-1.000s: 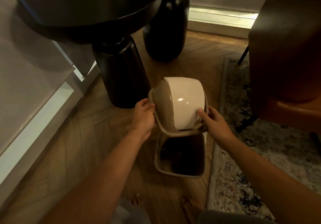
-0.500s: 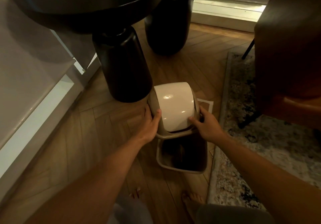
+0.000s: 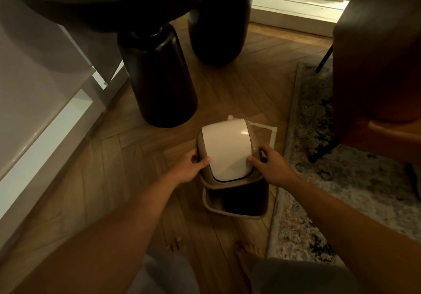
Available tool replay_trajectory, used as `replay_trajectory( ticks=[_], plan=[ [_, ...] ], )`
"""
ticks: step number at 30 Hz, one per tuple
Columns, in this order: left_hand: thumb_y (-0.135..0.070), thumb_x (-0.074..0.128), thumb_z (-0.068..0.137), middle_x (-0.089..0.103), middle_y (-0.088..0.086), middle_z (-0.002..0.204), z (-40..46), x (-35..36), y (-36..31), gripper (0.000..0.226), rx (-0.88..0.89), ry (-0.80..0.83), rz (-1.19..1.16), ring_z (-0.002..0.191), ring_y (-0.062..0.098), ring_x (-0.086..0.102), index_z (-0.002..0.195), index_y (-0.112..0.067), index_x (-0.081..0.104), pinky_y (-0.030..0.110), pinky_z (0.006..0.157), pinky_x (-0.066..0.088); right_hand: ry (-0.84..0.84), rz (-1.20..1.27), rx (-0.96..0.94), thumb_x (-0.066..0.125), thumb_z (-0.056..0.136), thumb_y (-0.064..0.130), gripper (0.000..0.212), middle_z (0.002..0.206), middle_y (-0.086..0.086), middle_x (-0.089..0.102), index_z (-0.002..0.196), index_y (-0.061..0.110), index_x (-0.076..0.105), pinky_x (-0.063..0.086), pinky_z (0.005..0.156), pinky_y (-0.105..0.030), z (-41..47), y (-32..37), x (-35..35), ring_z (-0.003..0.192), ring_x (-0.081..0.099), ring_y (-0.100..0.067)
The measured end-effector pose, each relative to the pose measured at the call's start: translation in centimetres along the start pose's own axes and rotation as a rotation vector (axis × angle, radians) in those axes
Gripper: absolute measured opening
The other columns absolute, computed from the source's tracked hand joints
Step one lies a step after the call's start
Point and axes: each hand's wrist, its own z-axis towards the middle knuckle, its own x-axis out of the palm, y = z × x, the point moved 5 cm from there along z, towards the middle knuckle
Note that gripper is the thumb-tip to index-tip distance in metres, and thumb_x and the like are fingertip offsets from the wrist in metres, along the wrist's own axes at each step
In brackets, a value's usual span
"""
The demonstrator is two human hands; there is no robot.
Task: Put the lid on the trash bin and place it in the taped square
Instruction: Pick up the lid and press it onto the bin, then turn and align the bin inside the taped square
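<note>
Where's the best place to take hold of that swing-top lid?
By the tan frame on its two opposite sides, one hand from each side, as the left hand and right hand do now. The lid has a white domed flap in the middle that looks made to pivot, so pressing there would probably tip it; the frame looks rigid.

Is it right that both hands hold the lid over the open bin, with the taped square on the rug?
Not quite. The head view shows the taped square on the wood floor, beside the rug. Both hands, left and right, do hold the lid over the open bin.
</note>
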Motion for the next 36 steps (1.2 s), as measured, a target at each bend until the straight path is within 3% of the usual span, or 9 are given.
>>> replay_trajectory(
  ticks=[2, 7, 13, 17, 22, 25, 30, 36],
  plan=[
    [-0.048, 0.067, 0.091, 0.042, 0.000, 0.158, 0.1, 0.0, 0.1, 0.080, 0.004, 0.012, 0.009, 0.144, 0.021, 0.041, 0.158, -0.024, 0.031, 0.049, 0.112, 0.044, 0.017, 0.008, 0.012, 0.068, 0.095, 0.049, 0.064, 0.143, -0.004, 0.061, 0.147, 0.017, 0.051, 0.053, 0.098, -0.038, -0.3, -0.3, -0.3, 0.127, 0.060, -0.026],
    [-0.062, 0.070, 0.079, 0.047, -0.002, 0.153, -0.2, 0.4, 0.3, 0.093, -0.035, 0.055, 0.038, 0.140, 0.022, 0.047, 0.156, -0.023, 0.035, 0.048, 0.108, 0.048, 0.009, -0.030, 0.042, 0.069, 0.090, 0.059, 0.072, 0.139, -0.005, 0.063, 0.143, 0.013, 0.055, 0.047, 0.089, -0.030, -1.2, -1.1, -1.2, 0.121, 0.061, -0.022],
    [-0.046, 0.071, 0.088, 0.048, 0.003, 0.151, -0.8, 1.2, 0.6, 0.080, -0.044, 0.087, 0.052, 0.132, 0.023, 0.052, 0.156, -0.022, 0.035, 0.040, 0.100, 0.054, 0.055, -0.077, 0.097, 0.074, 0.087, 0.057, 0.069, 0.124, -0.004, 0.066, 0.136, 0.010, 0.058, 0.048, 0.081, -0.028, -3.0, -1.8, -1.4, 0.102, 0.060, -0.017],
    [-0.042, 0.071, 0.090, 0.047, 0.006, 0.152, -1.5, 1.8, 0.6, 0.081, -0.042, 0.115, 0.088, 0.132, 0.024, 0.051, 0.157, -0.021, 0.031, 0.040, 0.097, 0.055, 0.128, -0.101, 0.086, 0.074, 0.092, 0.044, 0.069, 0.142, -0.009, 0.062, 0.146, 0.007, 0.052, 0.046, 0.086, -0.025, -4.6, -1.9, -1.0, 0.122, 0.061, -0.022],
    [-0.039, 0.071, 0.091, 0.053, 0.004, 0.147, -2.3, 3.0, 1.0, 0.072, -0.001, 0.163, 0.178, 0.117, 0.016, 0.057, 0.153, -0.022, 0.038, 0.029, 0.083, 0.056, 0.229, -0.172, 0.063, 0.070, 0.096, 0.040, 0.057, 0.141, -0.011, 0.064, 0.141, 0.008, 0.060, 0.043, 0.088, -0.022, -6.1, -2.8, -0.3, 0.127, 0.061, -0.024],
    [-0.042, 0.074, 0.088, 0.049, 0.005, 0.152, -2.4, 3.2, 1.3, 0.080, -0.014, 0.161, 0.183, 0.130, 0.022, 0.054, 0.155, -0.024, 0.035, 0.039, 0.092, 0.057, 0.240, -0.171, 0.067, 0.071, 0.096, 0.039, 0.059, 0.143, -0.012, 0.061, 0.143, 0.007, 0.057, 0.043, 0.092, -0.023, -6.6, -3.1, 0.0, 0.130, 0.059, -0.025],
    [-0.034, 0.074, 0.089, 0.046, 0.006, 0.153, -2.3, 3.3, 1.6, 0.081, -0.047, 0.158, 0.137, 0.134, 0.026, 0.051, 0.157, -0.022, 0.032, 0.040, 0.090, 0.058, 0.245, -0.144, 0.055, 0.073, 0.094, 0.037, 0.061, 0.144, -0.012, 0.062, 0.144, 0.007, 0.056, 0.045, 0.096, -0.024, -6.4, -3.5, 0.1, 0.132, 0.059, -0.025],
    [-0.035, 0.075, 0.088, 0.044, 0.003, 0.156, -2.1, 3.4, 2.1, 0.083, -0.119, 0.155, 0.104, 0.132, 0.030, 0.053, 0.157, -0.026, 0.031, 0.047, 0.092, 0.058, 0.281, -0.099, 0.052, 0.073, 0.095, 0.034, 0.055, 0.139, -0.010, 0.066, 0.141, 0.007, 0.061, 0.044, 0.092, -0.022, -5.9, -4.2, 0.2, 0.116, 0.061, -0.014]
  ],
)
